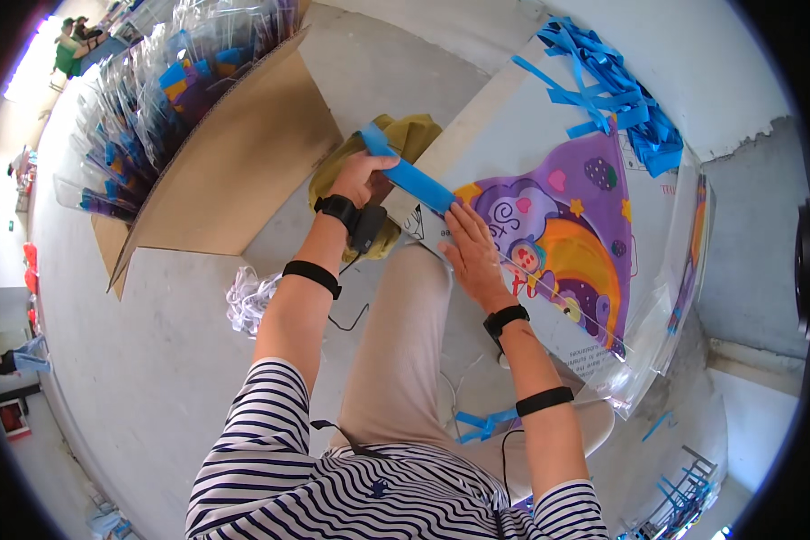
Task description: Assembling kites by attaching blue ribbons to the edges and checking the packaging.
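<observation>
A flat blue ribbon (418, 186) stretches between my hands. My left hand (360, 180) is closed round its far-left part, and a short end sticks up past the fingers. My right hand (473, 252) lies open and flat, fingers stretched, with its fingertips at the ribbon's right end and on the edge of a purple kite (558, 180). The kite is roughly triangular, printed with an orange moon, stars and cartoon figures. It lies spread on a white printed box (504, 117). What is under my right palm is hidden.
A heap of blue ribbons (639, 117) lies at the box's far right. Clear plastic bags (639, 369) hang by its near right edge. Left stands a cardboard carton (252, 153) full of bagged kites (153, 117). White cords (250, 297) and olive cloth (409, 135) lie nearby.
</observation>
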Available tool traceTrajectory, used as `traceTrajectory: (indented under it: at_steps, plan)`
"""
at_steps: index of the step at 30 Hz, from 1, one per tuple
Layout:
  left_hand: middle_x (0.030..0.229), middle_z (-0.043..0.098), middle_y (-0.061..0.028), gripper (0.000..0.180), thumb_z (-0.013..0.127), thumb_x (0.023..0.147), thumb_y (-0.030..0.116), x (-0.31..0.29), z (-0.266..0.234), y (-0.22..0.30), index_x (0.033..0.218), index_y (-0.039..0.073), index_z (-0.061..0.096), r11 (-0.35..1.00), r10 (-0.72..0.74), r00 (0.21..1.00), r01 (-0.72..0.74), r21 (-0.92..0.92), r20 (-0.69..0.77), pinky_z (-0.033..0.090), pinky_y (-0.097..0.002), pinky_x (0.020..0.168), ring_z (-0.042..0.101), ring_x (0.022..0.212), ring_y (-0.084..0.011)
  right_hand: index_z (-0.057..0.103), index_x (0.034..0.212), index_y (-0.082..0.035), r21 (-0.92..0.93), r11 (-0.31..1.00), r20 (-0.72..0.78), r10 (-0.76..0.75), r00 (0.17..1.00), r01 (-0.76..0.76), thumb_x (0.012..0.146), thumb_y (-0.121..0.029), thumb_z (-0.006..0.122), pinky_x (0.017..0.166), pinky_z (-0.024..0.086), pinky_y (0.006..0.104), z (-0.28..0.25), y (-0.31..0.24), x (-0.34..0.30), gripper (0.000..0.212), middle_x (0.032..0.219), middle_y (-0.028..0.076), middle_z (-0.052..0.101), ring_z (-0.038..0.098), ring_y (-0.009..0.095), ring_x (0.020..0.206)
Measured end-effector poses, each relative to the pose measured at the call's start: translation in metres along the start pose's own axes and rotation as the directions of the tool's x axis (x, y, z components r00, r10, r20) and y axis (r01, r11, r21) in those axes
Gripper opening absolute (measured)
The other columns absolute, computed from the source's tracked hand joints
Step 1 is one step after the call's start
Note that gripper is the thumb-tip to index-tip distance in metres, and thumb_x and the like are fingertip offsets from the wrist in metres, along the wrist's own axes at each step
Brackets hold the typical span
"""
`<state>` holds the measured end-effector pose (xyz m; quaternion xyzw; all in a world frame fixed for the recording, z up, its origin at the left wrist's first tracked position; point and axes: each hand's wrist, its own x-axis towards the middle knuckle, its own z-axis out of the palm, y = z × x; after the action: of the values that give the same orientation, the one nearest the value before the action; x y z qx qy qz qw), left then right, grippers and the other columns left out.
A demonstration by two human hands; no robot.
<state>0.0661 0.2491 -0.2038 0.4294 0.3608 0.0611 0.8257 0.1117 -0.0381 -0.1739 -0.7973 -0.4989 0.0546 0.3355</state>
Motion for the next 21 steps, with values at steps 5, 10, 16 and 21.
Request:
traceTrajectory:
  at_steps: [5, 10, 16, 21]
  plan:
    - [0.09, 0.065, -0.0035, 0.029, 0.08, 0.077, 0.015, -0.001, 0.02, 0.024, 0.1, 0.009, 0.064, 0.983, 0.143, 0.986, -0.151, -0.103, -0.083, 0.052, -0.0367, 0.072, 0.064, 0.08, -0.0195, 0.051, 0.138, 0.002, -0.019, 1.0, -0.003, 0.013, 1.0, -0.013, 0.094, -0.022, 0.062, 0.116, 0.03, 0.0421, -0.002, 0.003, -0.004, 0.051, 0.149, 0.014, 0.044, 0.035, 0.031, 0.142]
    - [0.096, 0.066, -0.0067, 0.03, 0.08, 0.08, 0.015, -0.003, 0.007, 0.059, 0.103, 0.008, 0.062, 0.969, 0.237, 0.962, -0.244, -0.039, -0.136, 0.054, -0.039, 0.076, 0.065, 0.085, -0.0214, 0.052, 0.137, 0.001, -0.004, 1.0, -0.019, -0.002, 1.0, 0.002, 0.093, -0.022, 0.062, 0.116, 0.03, 0.0424, 0.003, 0.001, -0.002, 0.051, 0.149, 0.014, 0.044, 0.036, 0.031, 0.142]
    - [0.101, 0.067, 0.0018, 0.037, 0.077, 0.084, 0.042, -0.035, 0.031, 0.044, 0.108, 0.016, 0.065, 0.99, -0.025, 0.991, 0.006, 0.14, 0.134, 0.044, -0.0314, 0.085, 0.061, 0.095, -0.0124, 0.049, 0.141, -0.002, -0.018, 1.0, -0.014, 0.016, 1.0, -0.017, 0.095, -0.023, 0.06, 0.116, 0.03, 0.0417, 0.003, 0.007, -0.007, 0.051, 0.15, 0.012, 0.043, 0.034, 0.031, 0.142]
    - [0.098, 0.065, 0.0029, 0.026, 0.078, 0.083, 0.032, -0.024, 0.014, 0.031, 0.101, 0.016, 0.068, 0.908, 0.013, 0.997, -0.046, 0.416, 0.08, 0.044, -0.0276, 0.078, 0.058, 0.091, -0.0079, 0.049, 0.141, -0.002, -0.011, 1.0, -0.025, 0.0, 1.0, 0.0, 0.095, -0.024, 0.06, 0.116, 0.03, 0.0417, 0.005, 0.003, -0.003, 0.051, 0.15, 0.012, 0.043, 0.034, 0.031, 0.142]
